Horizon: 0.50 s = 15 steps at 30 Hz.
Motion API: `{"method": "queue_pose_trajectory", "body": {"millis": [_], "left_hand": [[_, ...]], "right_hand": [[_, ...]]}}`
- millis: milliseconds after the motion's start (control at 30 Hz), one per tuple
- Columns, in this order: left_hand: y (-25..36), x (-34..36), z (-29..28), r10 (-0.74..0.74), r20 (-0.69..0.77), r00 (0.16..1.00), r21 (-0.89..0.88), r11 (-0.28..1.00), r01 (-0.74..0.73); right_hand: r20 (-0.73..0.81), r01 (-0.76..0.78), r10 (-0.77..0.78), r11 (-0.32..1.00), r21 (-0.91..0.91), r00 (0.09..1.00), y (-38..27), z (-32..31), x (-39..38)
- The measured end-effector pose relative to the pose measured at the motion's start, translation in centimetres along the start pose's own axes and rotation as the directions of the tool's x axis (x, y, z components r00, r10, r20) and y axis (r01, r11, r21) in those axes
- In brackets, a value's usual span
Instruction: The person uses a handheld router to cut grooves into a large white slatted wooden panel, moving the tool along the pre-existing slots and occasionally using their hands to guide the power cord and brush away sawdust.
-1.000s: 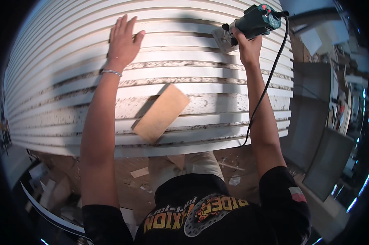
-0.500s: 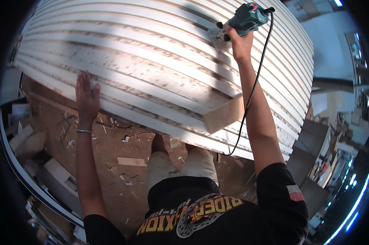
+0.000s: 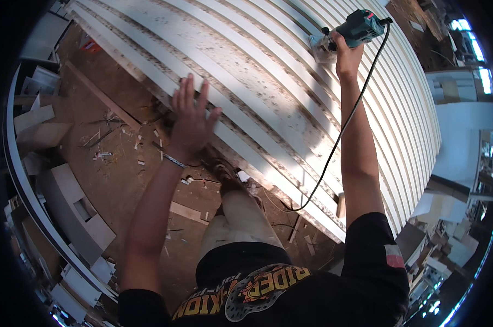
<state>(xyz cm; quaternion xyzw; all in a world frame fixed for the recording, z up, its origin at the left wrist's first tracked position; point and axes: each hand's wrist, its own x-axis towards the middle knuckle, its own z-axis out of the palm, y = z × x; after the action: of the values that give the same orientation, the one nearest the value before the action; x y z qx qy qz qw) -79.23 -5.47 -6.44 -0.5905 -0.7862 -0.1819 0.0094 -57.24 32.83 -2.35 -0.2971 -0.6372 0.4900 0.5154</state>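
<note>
My right hand (image 3: pixel 347 57) grips a dark green corded trim router (image 3: pixel 358 27), its base toward the far part of a panel of white slats (image 3: pixel 244 82) with dark specks along the strips. The router's black cord (image 3: pixel 328 158) loops down beside my right forearm to the near edge. My left hand (image 3: pixel 194 120) has its fingers apart over the near edge of the slats, holding nothing; I cannot tell whether it touches them. A tan wood block (image 3: pixel 341 206) shows in part behind my right forearm.
Offcuts and debris lie on the brown floor (image 3: pixel 121 163) below the panel, with a long plank (image 3: pixel 104 95) near the edge. Cut boards (image 3: pixel 77 201) are stacked at the left inside a curved pale strip (image 3: pixel 36 218). Boards and sheets (image 3: pixel 459 141) crowd the right side.
The view has swung, so the slats now run diagonally. My left hand has shifted right along the near edge. The wood block has become mostly hidden. My right hand keeps hold of the router.
</note>
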Motion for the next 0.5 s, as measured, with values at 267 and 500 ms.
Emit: {"method": "queue_pose_trajectory", "body": {"millis": [267, 500], "left_hand": [[-1.2, -0.2, -1.5, -0.020, 0.093, 0.995, -0.101, 0.994, 0.029], [-1.2, 0.9, -3.1, -0.048, 0.281, 0.959, -0.246, 0.962, 0.120]], "right_hand": [[0.027, 0.012, -0.010, 0.997, -0.079, 1.000, 1.0, 15.0, 5.9], [0.051, -0.016, 0.024, 0.990, -0.139, 0.998, 3.1, 27.0, 11.6]]}}
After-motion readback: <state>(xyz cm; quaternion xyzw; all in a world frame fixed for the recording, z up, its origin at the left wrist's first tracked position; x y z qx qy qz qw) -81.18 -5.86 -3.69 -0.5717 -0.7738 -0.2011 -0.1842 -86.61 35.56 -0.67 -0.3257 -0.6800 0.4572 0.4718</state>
